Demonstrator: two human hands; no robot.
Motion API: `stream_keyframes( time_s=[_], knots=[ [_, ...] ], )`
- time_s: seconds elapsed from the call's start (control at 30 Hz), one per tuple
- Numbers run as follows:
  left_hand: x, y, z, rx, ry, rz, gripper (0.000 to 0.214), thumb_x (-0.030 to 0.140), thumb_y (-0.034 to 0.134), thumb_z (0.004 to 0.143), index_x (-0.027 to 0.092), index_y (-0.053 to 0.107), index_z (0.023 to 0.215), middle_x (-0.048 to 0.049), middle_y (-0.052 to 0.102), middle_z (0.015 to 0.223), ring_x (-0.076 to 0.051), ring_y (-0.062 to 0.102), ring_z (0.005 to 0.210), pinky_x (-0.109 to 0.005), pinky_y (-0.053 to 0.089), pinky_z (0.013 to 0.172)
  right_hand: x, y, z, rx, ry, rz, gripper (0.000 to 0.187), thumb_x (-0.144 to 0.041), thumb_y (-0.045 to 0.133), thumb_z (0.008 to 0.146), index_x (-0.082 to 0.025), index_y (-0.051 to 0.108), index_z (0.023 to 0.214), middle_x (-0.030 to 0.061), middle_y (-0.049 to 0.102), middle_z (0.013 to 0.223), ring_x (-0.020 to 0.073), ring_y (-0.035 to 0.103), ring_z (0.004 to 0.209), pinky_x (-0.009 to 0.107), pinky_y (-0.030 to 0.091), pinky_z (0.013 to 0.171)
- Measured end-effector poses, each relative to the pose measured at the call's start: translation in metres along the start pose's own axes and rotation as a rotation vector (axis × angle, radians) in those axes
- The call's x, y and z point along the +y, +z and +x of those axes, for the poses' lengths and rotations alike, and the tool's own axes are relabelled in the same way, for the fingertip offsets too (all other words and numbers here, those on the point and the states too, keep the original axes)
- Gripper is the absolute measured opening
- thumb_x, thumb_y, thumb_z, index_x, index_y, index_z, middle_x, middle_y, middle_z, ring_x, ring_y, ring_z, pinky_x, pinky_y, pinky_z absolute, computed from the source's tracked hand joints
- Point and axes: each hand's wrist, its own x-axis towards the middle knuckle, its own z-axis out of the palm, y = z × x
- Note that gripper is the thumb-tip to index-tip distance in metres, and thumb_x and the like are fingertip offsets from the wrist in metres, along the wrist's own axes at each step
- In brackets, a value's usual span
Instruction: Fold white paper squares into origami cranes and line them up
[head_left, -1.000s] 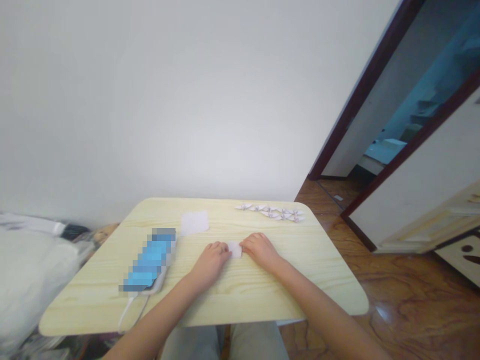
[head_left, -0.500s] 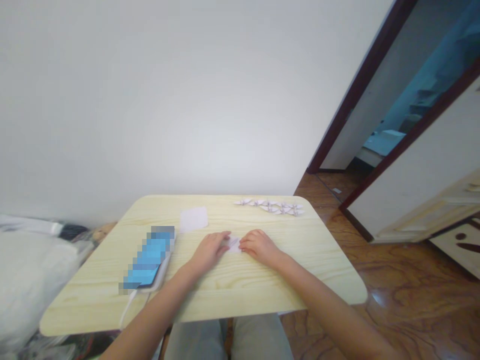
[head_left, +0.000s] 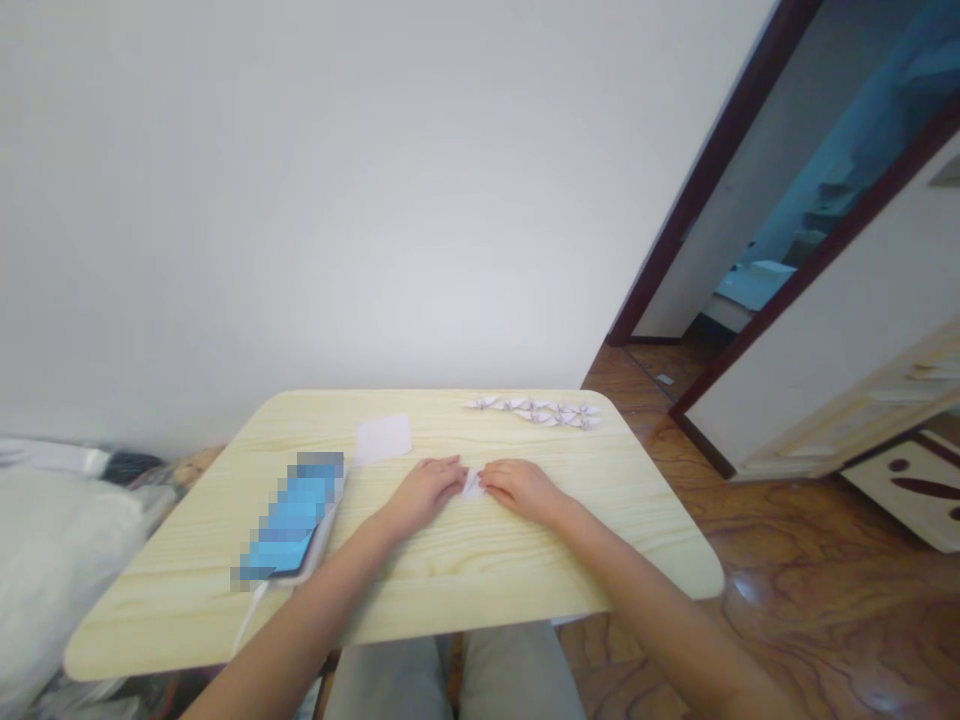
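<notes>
A small piece of folded white paper (head_left: pixel 472 485) lies on the pale wooden table (head_left: pixel 480 580) between my two hands. My left hand (head_left: pixel 421 490) pinches its left edge with curled fingers. My right hand (head_left: pixel 519 488) presses and pinches its right edge, fingers closed on it. Both forearms reach in from the bottom of the view.
A flat white paper sheet (head_left: pixel 383 438) lies beyond my left hand. A row of several folded paper cranes (head_left: pixel 536 410) sits at the far right of the table. A phone (head_left: pixel 289 520) with a white cable rests on the left. An open doorway (head_left: pixel 757 250) and wooden floor are to the right.
The paper between my hands has been folded narrower, and my fingertips have closed in on it. The view has shifted slightly.
</notes>
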Motion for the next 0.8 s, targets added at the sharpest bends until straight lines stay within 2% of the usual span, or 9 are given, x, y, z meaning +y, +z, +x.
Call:
stream_keyframes(
  time_s=[0.1, 0.3, 0.5, 0.8],
  knots=[
    [-0.004, 0.004, 0.001, 0.029, 0.006, 0.007, 0.023, 0.025, 0.043, 0.084, 0.024, 0.058, 0.102, -0.0028, 0.064, 0.104, -0.019, 0.051, 0.109, -0.036, 0.04, 0.088, 0.0, 0.0, 0.001, 0.013, 0.008, 0.02, 0.021, -0.024, 0.046, 0.085, -0.021, 0.062, 0.097, 0.0047, 0.064, 0.1, 0.0154, 0.056, 0.095, 0.027, 0.041, 0.085],
    [-0.005, 0.01, 0.002, 0.086, 0.066, 0.023, 0.022, 0.025, 0.046, 0.083, 0.025, 0.065, 0.094, -0.0039, 0.063, 0.106, -0.021, 0.051, 0.107, -0.039, 0.042, 0.088, 0.002, 0.005, 0.003, 0.091, 0.063, 0.038, 0.016, -0.026, 0.049, 0.083, -0.021, 0.064, 0.086, 0.0044, 0.064, 0.093, 0.0164, 0.053, 0.092, 0.031, 0.039, 0.084],
    [0.0, 0.017, 0.003, 0.199, -0.033, -0.038, 0.018, 0.028, 0.051, 0.079, 0.024, 0.068, 0.085, -0.0046, 0.066, 0.098, -0.019, 0.058, 0.096, -0.038, 0.045, 0.086, 0.002, 0.019, 0.006, 0.178, 0.223, 0.033, 0.007, -0.024, 0.056, 0.077, -0.019, 0.06, 0.078, 0.0047, 0.061, 0.091, 0.0175, 0.051, 0.09, 0.033, 0.038, 0.081],
    [0.005, 0.021, 0.003, 0.221, -0.161, -0.128, 0.018, 0.03, 0.052, 0.077, 0.024, 0.069, 0.078, -0.0034, 0.066, 0.1, -0.018, 0.058, 0.097, -0.036, 0.045, 0.088, 0.0, 0.022, 0.013, 0.19, 0.343, 0.032, 0.004, -0.023, 0.059, 0.073, -0.019, 0.059, 0.073, 0.0043, 0.057, 0.095, 0.0184, 0.047, 0.093, 0.034, 0.036, 0.083]
  ],
)
